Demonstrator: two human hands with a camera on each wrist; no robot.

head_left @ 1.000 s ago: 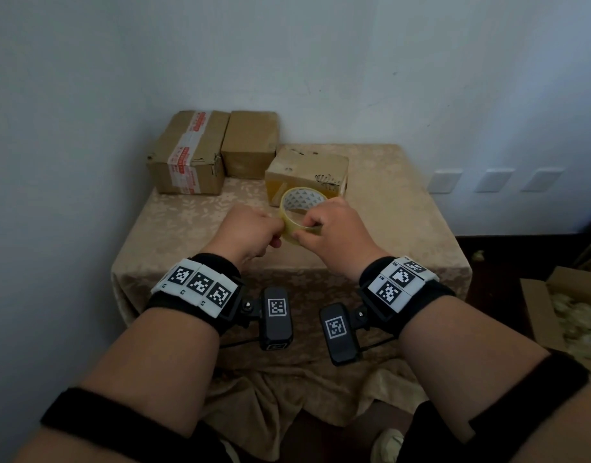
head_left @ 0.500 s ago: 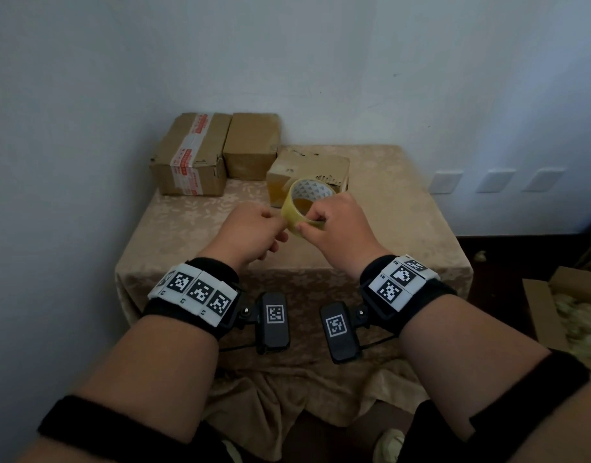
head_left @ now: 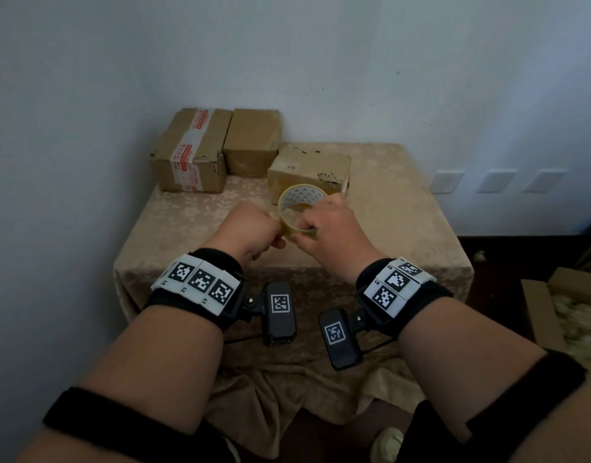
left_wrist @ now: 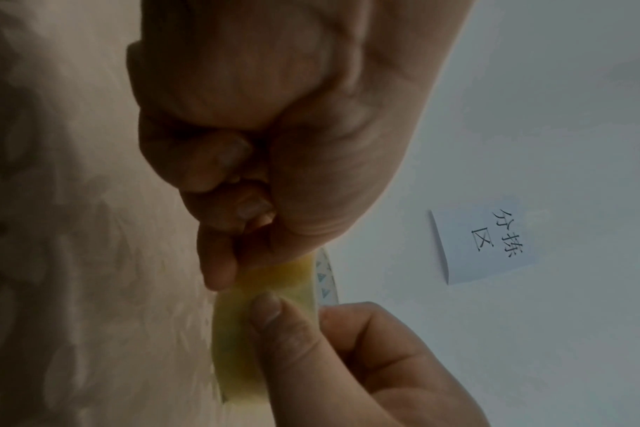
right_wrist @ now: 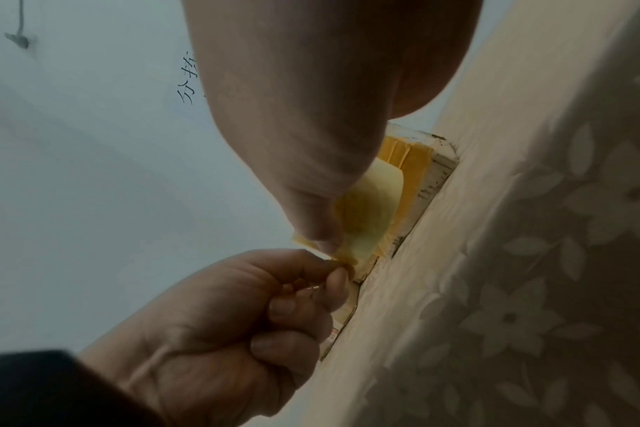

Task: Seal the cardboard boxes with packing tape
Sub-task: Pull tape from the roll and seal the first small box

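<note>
Above table centre, right hand (head_left: pixel 330 225) grips yellowish clear packing-tape roll (head_left: pixel 299 208); left hand (head_left: pixel 250 230) pinches its free end. Small brown cardboard box (head_left: pixel 309 170) at 12 o'clock, just beyond. Step: starting strip; next, pull w/ steady tension.

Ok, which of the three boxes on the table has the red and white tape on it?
The far left box, by the wall. A red-printed white strip runs over its top and down its front; the middle box and right box show none.
</note>
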